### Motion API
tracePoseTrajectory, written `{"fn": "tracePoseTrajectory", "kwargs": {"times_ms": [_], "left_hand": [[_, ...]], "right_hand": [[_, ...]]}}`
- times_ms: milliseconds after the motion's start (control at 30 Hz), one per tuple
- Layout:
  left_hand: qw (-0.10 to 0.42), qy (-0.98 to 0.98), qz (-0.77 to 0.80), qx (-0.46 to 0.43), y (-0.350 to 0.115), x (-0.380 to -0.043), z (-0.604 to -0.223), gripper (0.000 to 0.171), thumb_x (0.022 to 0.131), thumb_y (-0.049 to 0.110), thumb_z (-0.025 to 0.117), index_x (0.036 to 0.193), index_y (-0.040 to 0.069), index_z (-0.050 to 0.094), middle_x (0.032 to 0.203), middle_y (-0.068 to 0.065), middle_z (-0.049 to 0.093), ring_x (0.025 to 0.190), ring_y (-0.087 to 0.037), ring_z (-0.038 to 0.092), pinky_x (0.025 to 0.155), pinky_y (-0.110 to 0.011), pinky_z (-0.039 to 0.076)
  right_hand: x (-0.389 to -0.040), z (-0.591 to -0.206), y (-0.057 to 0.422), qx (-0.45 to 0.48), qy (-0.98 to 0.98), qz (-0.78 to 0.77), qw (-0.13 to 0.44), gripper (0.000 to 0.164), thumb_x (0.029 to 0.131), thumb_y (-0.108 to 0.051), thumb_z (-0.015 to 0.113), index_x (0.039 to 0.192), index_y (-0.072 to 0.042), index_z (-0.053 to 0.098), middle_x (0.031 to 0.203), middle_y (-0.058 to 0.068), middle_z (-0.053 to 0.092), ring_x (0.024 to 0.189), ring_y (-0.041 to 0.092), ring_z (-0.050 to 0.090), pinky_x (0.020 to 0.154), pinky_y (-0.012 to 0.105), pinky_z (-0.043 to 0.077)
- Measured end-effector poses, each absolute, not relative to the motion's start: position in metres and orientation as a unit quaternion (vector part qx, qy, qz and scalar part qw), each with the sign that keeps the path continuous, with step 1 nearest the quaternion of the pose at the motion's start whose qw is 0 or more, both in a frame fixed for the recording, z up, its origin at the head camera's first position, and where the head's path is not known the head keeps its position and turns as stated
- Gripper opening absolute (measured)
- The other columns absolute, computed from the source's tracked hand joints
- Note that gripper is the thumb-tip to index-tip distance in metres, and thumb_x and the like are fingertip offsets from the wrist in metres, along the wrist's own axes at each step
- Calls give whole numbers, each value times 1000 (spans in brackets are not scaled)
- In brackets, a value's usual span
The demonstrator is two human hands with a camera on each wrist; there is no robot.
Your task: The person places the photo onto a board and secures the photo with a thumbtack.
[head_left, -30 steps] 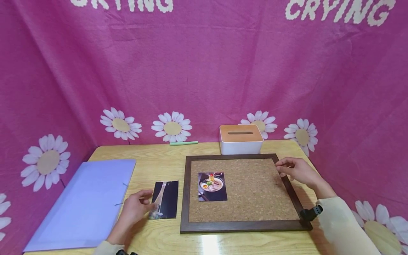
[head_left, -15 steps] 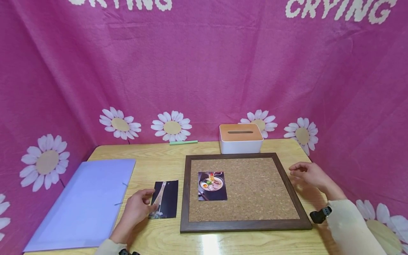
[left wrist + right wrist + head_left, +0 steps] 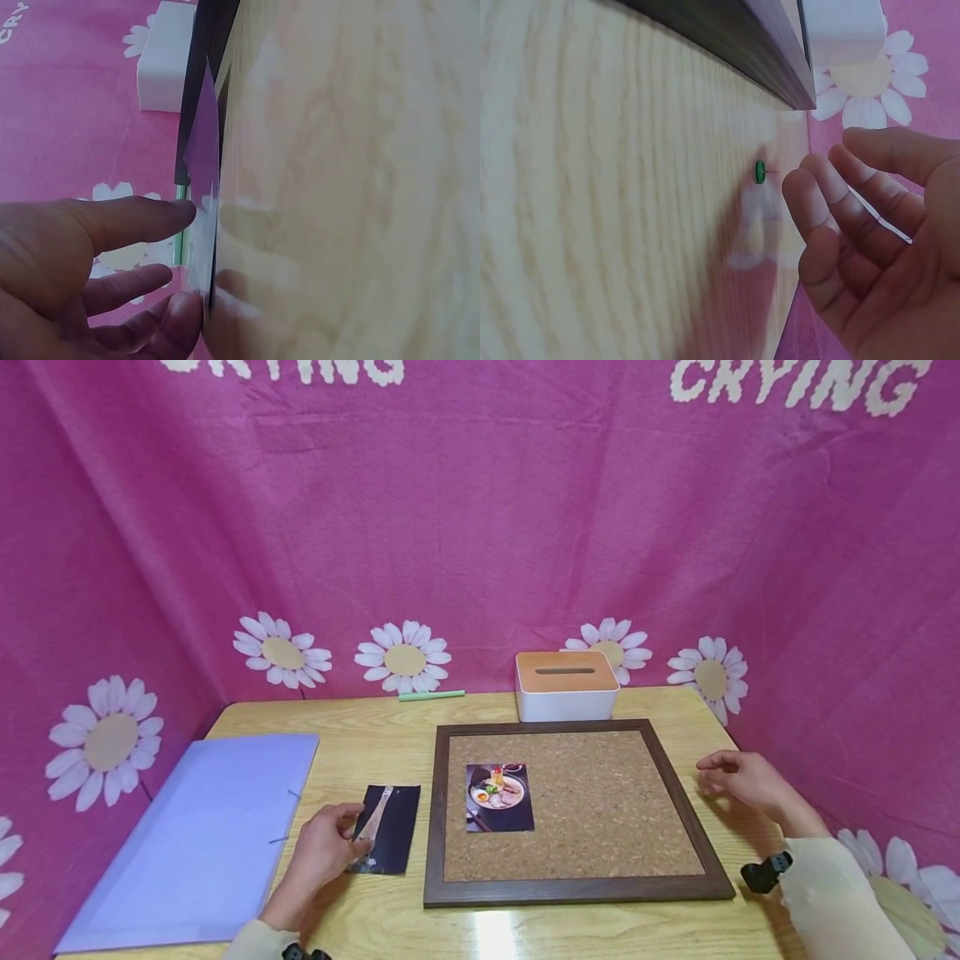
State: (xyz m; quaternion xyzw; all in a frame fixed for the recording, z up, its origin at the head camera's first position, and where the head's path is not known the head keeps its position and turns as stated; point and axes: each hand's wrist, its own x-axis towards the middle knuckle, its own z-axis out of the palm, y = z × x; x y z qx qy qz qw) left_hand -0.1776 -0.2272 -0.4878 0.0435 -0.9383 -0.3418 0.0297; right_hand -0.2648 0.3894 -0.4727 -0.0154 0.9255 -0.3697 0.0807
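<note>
My left hand [image 3: 322,847] pinches a dark photo [image 3: 393,827] of a lit tower at its left side, thumb and finger on its edges. In the left wrist view the photo [image 3: 204,157] is seen nearly edge-on, bowed and tilted up from the table. My right hand [image 3: 742,781] hovers over the table right of the corkboard [image 3: 592,810], fingers loosely bent and holding nothing. Close by its fingertips, in the right wrist view, a green thumbtack [image 3: 760,172] lies on its head, point up. A ramen photo [image 3: 500,797] lies on the left part of the corkboard.
A lilac folder [image 3: 195,835] covers the left of the wooden table [image 3: 360,718]. Behind the dark-framed board stands a white tissue box [image 3: 567,702] with a wooden lid. A green stick-like item [image 3: 431,696] lies at the back edge, before a pink curtain [image 3: 480,527].
My right hand has moved off the board's right frame, outward to the table beside it. The tower photo has tilted slightly in my left hand, its lower right corner shifting left.
</note>
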Motion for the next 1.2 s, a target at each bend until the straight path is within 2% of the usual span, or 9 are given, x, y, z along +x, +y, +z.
{"fn": "tracePoseTrajectory", "kwargs": {"times_ms": [200,300,433,533,633,867,1000,1100,1200], "left_hand": [[31,-947,-318,30,-225,-177,-487,64,67,13,89,126,1,66,107,-17,65,90,-24,62,79,-41,50],[35,-951,-308,24,-224,-176,-487,65,66,12,89,126,1,67,111,-18,66,90,-25,64,79,-43,51],[36,-954,-298,22,-223,-177,-486,65,66,11,89,126,0,66,107,-16,66,87,-24,60,79,-43,48],[40,-956,-291,18,-224,-177,-486,66,67,12,89,127,0,65,109,-18,66,93,-30,60,86,-48,47],[43,-958,-284,20,-224,-176,-485,66,67,13,89,127,1,65,111,-20,66,95,-32,61,88,-52,46],[36,-956,-288,33,-224,-176,-482,64,66,10,89,125,2,67,106,-19,66,86,-25,59,78,-44,48],[43,-953,-299,28,-226,-176,-483,53,67,5,86,118,2,71,109,-21,67,87,-25,64,75,-41,50],[49,-951,-304,25,-230,-178,-484,39,70,2,83,108,4,75,99,-16,70,82,-22,64,70,-36,50],[41,-947,-319,27,-234,-180,-483,31,71,-2,79,101,5,77,85,-7,70,76,-16,59,65,-30,46]], "right_hand": [[-266,-476,391,-6,923,-374,91,34,99,-18,60,120,9,61,102,15,74,84,16,69,67,29,52],[-267,-477,392,1,924,-370,97,35,99,-20,60,121,7,61,103,15,74,84,16,69,66,30,51],[-267,-479,392,6,922,-373,101,35,100,-21,59,122,7,60,104,16,74,84,16,68,64,31,53],[-266,-479,393,5,920,-379,99,34,101,-19,58,121,8,60,102,16,74,82,16,66,62,32,54],[-266,-480,394,4,918,-384,98,33,101,-17,58,121,9,60,100,15,73,81,16,64,62,32,55],[-266,-481,397,6,918,-383,103,32,100,-17,58,120,7,61,100,13,73,80,15,64,62,33,55],[-267,-482,399,5,920,-379,104,29,99,-15,60,117,7,63,99,13,72,79,15,63,63,32,55],[-267,-484,400,0,928,-357,104,25,96,-13,63,111,6,66,95,10,71,76,15,61,62,31,53],[-267,-484,402,-9,939,-326,106,20,91,-13,67,104,3,68,87,7,69,74,15,59,62,30,50]]}}
